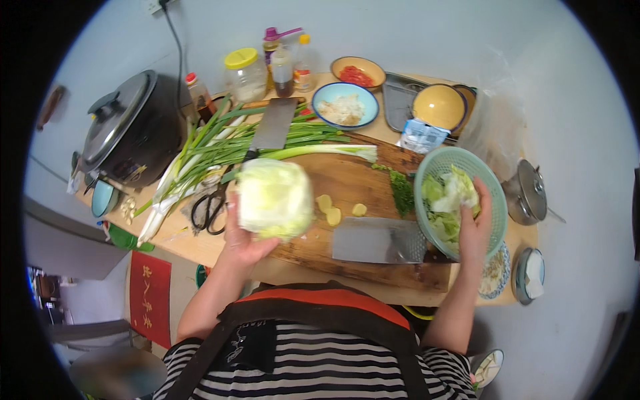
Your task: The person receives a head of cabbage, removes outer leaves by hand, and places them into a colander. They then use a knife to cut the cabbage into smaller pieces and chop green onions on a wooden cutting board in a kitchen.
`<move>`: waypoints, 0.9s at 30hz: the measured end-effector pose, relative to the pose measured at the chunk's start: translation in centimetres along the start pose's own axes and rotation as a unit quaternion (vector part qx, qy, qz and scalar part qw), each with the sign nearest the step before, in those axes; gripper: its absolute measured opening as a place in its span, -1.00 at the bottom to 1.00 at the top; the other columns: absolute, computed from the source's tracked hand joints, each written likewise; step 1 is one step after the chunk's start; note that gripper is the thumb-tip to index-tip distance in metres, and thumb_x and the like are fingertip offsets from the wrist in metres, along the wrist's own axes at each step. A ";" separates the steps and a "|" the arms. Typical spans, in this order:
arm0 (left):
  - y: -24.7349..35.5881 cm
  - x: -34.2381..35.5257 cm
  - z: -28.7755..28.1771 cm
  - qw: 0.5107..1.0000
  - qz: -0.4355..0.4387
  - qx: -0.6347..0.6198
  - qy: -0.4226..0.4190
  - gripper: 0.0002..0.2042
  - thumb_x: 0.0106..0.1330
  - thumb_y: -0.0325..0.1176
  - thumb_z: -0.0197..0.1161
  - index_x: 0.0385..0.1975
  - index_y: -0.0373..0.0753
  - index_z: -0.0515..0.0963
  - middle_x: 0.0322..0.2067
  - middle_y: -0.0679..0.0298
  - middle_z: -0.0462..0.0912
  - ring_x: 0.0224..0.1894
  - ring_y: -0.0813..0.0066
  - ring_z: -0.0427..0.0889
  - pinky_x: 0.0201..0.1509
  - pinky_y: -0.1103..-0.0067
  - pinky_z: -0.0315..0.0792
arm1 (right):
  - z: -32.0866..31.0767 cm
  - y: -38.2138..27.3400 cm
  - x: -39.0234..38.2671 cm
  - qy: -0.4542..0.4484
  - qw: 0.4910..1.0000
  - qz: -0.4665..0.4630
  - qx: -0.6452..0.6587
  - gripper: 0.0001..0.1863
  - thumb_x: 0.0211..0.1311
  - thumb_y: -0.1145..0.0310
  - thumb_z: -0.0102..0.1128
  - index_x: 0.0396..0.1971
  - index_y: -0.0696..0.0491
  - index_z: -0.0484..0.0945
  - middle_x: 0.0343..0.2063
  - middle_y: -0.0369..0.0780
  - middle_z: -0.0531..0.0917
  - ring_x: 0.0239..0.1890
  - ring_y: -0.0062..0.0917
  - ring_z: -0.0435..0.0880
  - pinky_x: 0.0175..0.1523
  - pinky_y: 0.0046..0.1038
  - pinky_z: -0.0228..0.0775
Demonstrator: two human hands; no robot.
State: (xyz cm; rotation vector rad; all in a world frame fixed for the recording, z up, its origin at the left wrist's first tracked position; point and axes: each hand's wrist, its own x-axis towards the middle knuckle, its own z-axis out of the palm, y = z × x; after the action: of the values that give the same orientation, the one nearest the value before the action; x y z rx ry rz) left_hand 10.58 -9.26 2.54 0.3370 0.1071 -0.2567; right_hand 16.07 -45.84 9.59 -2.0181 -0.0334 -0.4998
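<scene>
Left hand (pixel 243 243) cupping cabbage head (pixel 275 199) from below over wooden cutting board (pixel 353 183), fingers wrapped. Right hand (pixel 475 230) in green colander (pixel 427 175), fingers curled on torn leaves (pixel 448 197). Best peeling outer leaves whole, clear of cleaver (pixel 377 240).

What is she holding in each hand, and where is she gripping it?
The left hand cups the cabbage head from underneath. The right hand grips the green colander's near rim.
</scene>
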 end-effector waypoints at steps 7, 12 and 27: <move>-1.9 1.4 5.0 0.967 -0.026 0.253 -0.020 -0.10 -0.09 -0.43 0.45 0.26 -0.08 0.01 0.15 0.11 0.27 0.19 0.20 0.33 0.27 0.33 0.27 | 4.7 -4.7 -2.2 -0.273 0.945 0.009 0.181 -0.13 -0.07 0.47 0.24 0.33 -0.02 0.07 0.37 -0.11 0.01 0.41 -0.30 -0.04 0.37 -0.23 -0.02; -3.6 2.0 6.8 0.930 0.075 0.358 -0.023 -0.15 0.01 -0.47 0.42 0.27 -0.07 -0.01 0.16 0.15 0.20 0.22 0.27 0.25 0.29 0.41 0.19 | 10.4 -5.3 -5.1 -0.309 0.907 0.006 0.285 -0.21 0.07 0.37 0.26 0.30 0.07 0.08 0.20 -0.12 0.29 0.21 -0.41 0.30 0.25 -0.39 0.18; -3.9 1.2 3.9 0.983 -0.062 0.171 -0.012 -0.38 0.21 -0.22 0.21 0.24 -0.25 0.14 0.14 0.14 0.37 0.18 0.30 0.39 0.29 0.39 0.24 | 9.6 -5.5 -5.1 -0.211 0.947 -0.031 0.240 -0.55 0.20 0.50 0.03 0.11 0.21 0.29 -0.04 -0.17 0.50 -0.03 -0.51 0.49 0.09 -0.54 0.31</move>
State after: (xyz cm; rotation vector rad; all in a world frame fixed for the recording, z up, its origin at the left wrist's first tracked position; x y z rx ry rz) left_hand 10.96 -14.48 4.80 0.6692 0.0604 -0.4037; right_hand 13.37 -34.03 8.51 -1.6091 -0.4407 -0.0716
